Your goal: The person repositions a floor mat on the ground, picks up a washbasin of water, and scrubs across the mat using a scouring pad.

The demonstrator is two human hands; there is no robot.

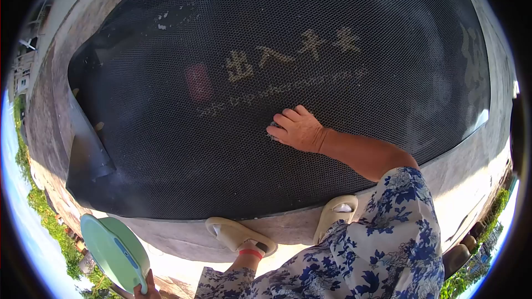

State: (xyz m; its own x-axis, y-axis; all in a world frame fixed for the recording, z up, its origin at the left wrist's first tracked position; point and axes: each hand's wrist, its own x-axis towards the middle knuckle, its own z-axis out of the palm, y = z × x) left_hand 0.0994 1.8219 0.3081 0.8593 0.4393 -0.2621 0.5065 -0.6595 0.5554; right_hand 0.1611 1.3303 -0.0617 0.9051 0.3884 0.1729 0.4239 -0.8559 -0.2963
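My right hand [297, 128] is pressed down on the black mesh doormat [183, 155], just below its faded lettering. Its fingers curl over a small grey scrubber [273, 131], mostly hidden beneath them, so its exact kind is unclear. At the lower left, my left hand [148, 288] grips the rim of a light green plastic basin [119, 246]. The basin is tilted on its side, and its visible inside shows no contents.
The mat's left edge is folded [91, 152] and curls up. Pale concrete [183, 241] surrounds the mat. My feet, in beige slippers [235, 232], stand at its near edge. Greenery [47, 213] lies beyond on the left.
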